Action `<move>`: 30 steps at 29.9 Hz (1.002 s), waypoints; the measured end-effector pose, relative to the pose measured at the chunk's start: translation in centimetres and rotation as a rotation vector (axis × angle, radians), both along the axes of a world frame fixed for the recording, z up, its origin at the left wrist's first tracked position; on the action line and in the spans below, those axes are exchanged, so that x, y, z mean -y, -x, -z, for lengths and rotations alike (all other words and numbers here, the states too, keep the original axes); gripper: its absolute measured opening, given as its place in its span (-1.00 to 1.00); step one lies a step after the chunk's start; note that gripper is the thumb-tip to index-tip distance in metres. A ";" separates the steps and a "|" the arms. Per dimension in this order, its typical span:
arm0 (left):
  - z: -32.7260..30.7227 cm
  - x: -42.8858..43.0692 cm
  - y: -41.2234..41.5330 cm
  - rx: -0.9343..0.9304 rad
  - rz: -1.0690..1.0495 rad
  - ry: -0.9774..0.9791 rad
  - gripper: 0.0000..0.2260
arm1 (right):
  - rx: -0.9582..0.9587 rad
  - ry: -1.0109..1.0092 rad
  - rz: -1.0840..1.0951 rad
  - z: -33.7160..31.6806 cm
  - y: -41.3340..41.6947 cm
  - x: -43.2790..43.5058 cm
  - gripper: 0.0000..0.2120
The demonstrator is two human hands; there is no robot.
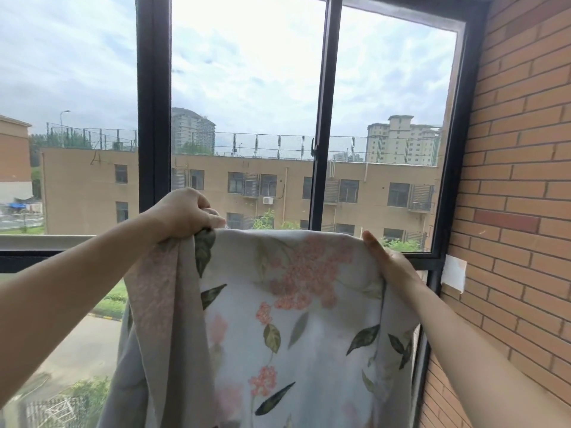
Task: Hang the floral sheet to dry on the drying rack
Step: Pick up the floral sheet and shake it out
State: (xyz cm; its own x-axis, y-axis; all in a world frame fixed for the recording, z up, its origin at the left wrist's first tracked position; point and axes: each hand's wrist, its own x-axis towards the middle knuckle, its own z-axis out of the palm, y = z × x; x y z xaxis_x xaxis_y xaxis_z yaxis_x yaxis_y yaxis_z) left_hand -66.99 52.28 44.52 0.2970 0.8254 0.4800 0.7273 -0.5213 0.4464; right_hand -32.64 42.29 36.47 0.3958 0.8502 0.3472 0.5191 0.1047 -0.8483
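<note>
The lone wide-angle camera, worn on the person's head, faces forward and roughly level toward the black-framed glass window [247, 88], the orange brick wall [519, 149] close at its right, with the left hand [182, 213], right hand [391, 264] and pale floral fabric sheet [293, 304] near the lens, low in view.

Person, two arms in view. Left grip [182, 213] and right grip [390, 263]: bare hands. Both forearms bare from the wrist down to the frame edge.
</note>
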 end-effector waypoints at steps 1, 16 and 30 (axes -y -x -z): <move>0.0 0.1 -0.2 0.001 -0.005 -0.008 -0.78 | -0.026 -0.017 -0.013 0.2 -0.2 -0.1 0.03; 0.5 2.9 -2.9 0.334 0.055 -0.237 -0.89 | -0.158 -0.455 0.256 0.5 -0.6 0.6 -0.85; 6.8 15.9 -11.5 0.216 0.776 0.079 -0.36 | -0.260 -0.330 -0.071 0.4 5.8 16.4 -0.86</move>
